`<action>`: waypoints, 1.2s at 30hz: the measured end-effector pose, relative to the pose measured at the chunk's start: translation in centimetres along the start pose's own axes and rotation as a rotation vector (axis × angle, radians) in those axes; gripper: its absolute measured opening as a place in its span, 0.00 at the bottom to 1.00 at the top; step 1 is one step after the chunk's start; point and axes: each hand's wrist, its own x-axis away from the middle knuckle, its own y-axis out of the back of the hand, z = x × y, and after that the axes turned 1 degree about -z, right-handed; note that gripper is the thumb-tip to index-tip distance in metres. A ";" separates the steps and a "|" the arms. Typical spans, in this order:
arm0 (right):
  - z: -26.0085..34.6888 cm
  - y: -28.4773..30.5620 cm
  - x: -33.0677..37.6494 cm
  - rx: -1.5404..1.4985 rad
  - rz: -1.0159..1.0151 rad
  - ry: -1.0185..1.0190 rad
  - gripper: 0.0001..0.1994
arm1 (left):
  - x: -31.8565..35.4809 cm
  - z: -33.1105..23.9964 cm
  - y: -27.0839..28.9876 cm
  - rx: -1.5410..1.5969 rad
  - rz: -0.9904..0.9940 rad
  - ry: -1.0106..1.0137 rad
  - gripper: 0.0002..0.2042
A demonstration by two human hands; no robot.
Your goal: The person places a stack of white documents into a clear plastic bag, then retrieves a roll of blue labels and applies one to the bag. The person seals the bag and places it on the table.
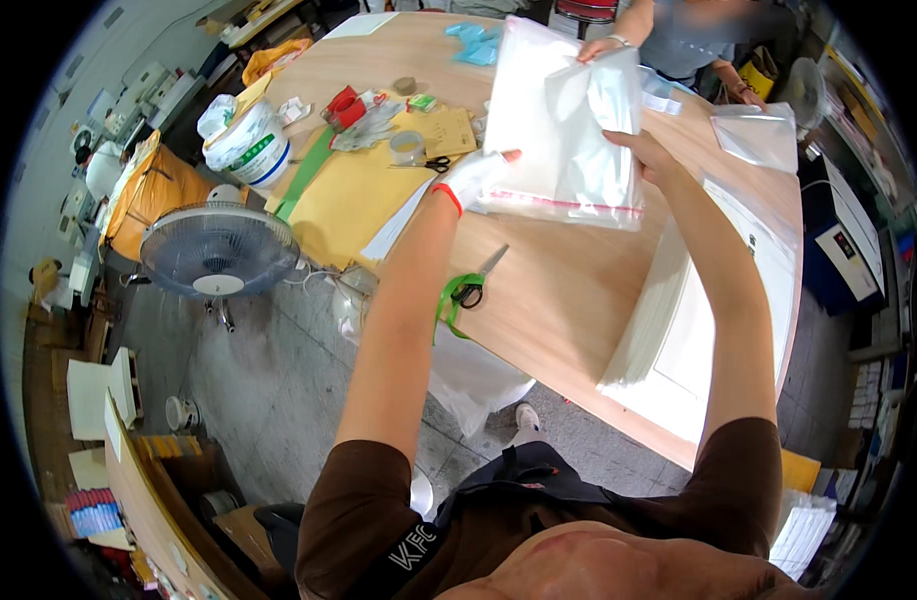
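Note:
A stack of clear plastic bags (538,130) with a red line along its near edge is held up over the far part of the table. My left hand (473,180), in a white glove with a red band at the wrist, grips its lower left side. At the right edge, my right hand (640,155) has its fingers closed on the bags. A co-worker's hand (603,46) touches the top of the same stack from across the table. Black-handled scissors (470,290) lie nearer me, beside a green strap (446,305) at the table edge.
Brown envelopes (343,205), a tape roll (407,149) and smaller scissors (437,164) lie left. A stack of white sheets (668,320) covers the right side. A fan (218,250) and a white bucket (246,145) stand left; a white plastic bag (468,380) hangs below the edge.

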 end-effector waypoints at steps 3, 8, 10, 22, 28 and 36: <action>0.7 1.2 -0.6 0.094 0.021 0.005 0.28 | -0.1 2.3 0.3 0.007 -0.015 -0.003 0.17; 3.3 -3.4 7.1 0.120 -0.013 0.036 0.23 | 9.0 2.1 -0.4 0.251 -0.069 -0.134 0.10; 2.7 -5.0 9.5 0.145 0.071 -0.027 0.24 | 14.7 3.1 0.0 0.317 -0.099 -0.082 0.13; -13.7 -38.7 36.3 0.383 0.726 0.117 0.28 | 67.3 16.0 3.8 0.282 -0.897 0.004 0.20; -25.2 -59.9 51.3 0.420 1.274 -0.250 0.21 | 90.6 23.8 1.7 0.397 -1.490 0.235 0.16; -33.5 -74.9 69.5 0.496 1.870 -0.369 0.18 | 104.5 29.7 -4.6 0.698 -1.976 -0.019 0.15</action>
